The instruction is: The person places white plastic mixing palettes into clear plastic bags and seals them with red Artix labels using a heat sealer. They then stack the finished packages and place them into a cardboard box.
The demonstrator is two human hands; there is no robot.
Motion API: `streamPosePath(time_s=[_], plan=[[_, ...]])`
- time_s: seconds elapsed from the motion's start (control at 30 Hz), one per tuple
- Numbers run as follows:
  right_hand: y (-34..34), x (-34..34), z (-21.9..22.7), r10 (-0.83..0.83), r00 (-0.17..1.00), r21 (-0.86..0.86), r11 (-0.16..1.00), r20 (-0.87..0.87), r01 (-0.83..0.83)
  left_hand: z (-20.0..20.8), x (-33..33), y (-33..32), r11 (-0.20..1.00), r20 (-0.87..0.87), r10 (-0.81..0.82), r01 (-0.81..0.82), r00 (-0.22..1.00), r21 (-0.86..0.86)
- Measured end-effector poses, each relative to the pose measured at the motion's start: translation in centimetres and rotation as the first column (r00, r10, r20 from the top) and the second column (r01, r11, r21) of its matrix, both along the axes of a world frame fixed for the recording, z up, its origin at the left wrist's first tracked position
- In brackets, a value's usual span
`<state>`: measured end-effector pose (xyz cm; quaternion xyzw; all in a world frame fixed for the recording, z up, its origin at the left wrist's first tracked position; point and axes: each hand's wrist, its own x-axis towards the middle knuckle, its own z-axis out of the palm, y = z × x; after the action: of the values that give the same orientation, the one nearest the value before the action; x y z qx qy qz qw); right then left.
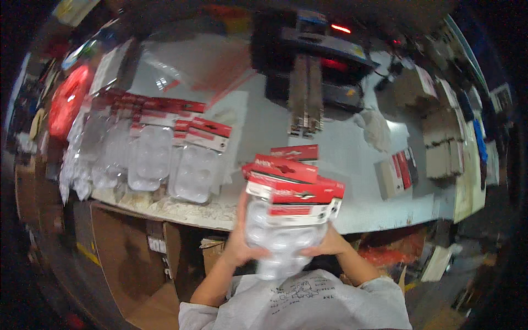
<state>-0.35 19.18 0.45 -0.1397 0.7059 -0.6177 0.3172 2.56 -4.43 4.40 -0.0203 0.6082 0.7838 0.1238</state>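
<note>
Between my two hands is a stack of clear plastic blister packs [286, 242] with red and white header cards, held up over the table's front edge. My left hand [245, 247] closes on the stack's left side, with the thumb across the front. On the other side my right hand [329, 243] grips it, thumb also on the plastic. The fingers behind the packs are hidden. More blister packs [192, 170] with the same kind of cards lie in a row on the left of the table.
A dark machine [324, 60] with a red light stands at the back, a metal rail [306, 99] running toward me. Stacked cardboard boxes [443, 140] and a few header cards [399, 173] sit at right. Below the front edge is an open carton [129, 258]. Red plastic [71, 99] hangs far left.
</note>
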Motion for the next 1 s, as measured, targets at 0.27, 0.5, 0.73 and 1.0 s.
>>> streamPosePath(time_s=[0.27, 0.5, 0.73, 1.0], plan=[[1.7, -0.6, 0.1, 0.068, 0.978, -0.069, 0.996, 0.199, -0.055, -1.1, 2.3, -0.4, 0.925, -0.053, -0.152, 0.123, 0.987, -0.360], [0.5, 0.6, 0.9, -0.258, 0.958, 0.188, 0.942, -0.121, 0.278, -1.3, 2.9, 0.5, 0.870, -0.232, 0.215, -0.293, 0.949, -0.396], [-0.5, 0.5, 1.6, -0.204, 0.961, 0.080, 0.972, -0.186, 0.222, 0.7, 3.0, -0.5, 0.795, -0.019, 0.203, -0.176, 0.979, -0.581], [-3.5, 1.0, 3.0, -0.143, 0.829, 0.306, 0.885, -0.541, 0.352, -1.1, 1.6, 0.5, 0.972, 0.167, 0.234, -0.230, 0.958, -0.044]])
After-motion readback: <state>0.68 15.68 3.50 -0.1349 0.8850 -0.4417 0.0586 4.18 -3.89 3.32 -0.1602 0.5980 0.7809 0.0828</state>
